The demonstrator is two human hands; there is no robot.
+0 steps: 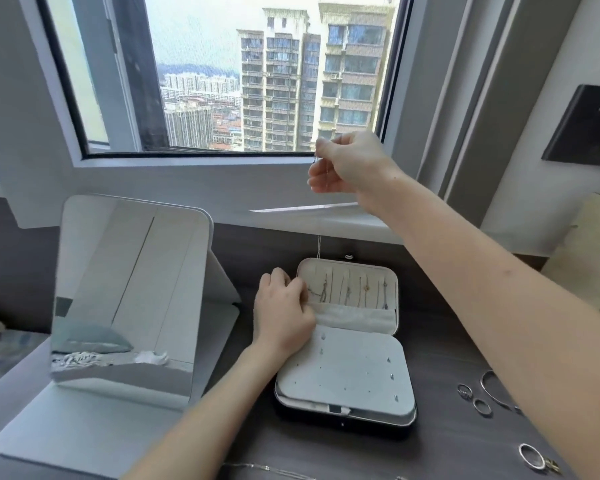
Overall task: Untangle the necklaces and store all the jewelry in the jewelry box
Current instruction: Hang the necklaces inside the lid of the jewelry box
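An open jewelry box (347, 372) lies on the dark desk, its lid panel holding several hung chains (350, 289). My right hand (343, 166) is raised in front of the window sill and pinches the top of a thin silver necklace (318, 247), which hangs straight down to the lid's upper left corner. My left hand (284, 310) rests at the lid's left edge, fingers curled at the lower end of that chain. Several rings (482, 407) and a bangle (492, 389) lie on the desk to the right. Another chain (267, 469) lies near the bottom edge.
A white folding mirror (129, 292) stands on its base left of the box. The window sill (326, 223) runs behind the box. A wider ring (530, 455) sits at the lower right of the desk. A pale cushion (589, 258) is at far right.
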